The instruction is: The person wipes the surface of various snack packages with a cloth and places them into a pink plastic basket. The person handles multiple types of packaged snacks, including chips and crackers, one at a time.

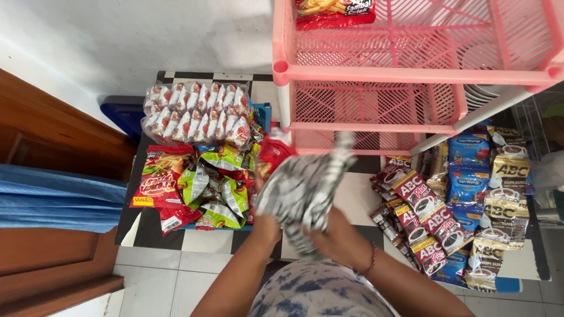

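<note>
While our left hand (pixel 269 226) and right hand (pixel 335 235) both grip the blurred black-and-white cloth (pixel 302 188) below the pink rack (pixel 411 73), between the snack packets (pixel 197 188) and coffee sachets (pixel 423 217), we seem mid-wipe or mid-fold.

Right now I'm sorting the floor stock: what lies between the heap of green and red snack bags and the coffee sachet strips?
In the head view, both hands hold a blurred black-and-white cloth there, above checkered floor tiles.
</note>
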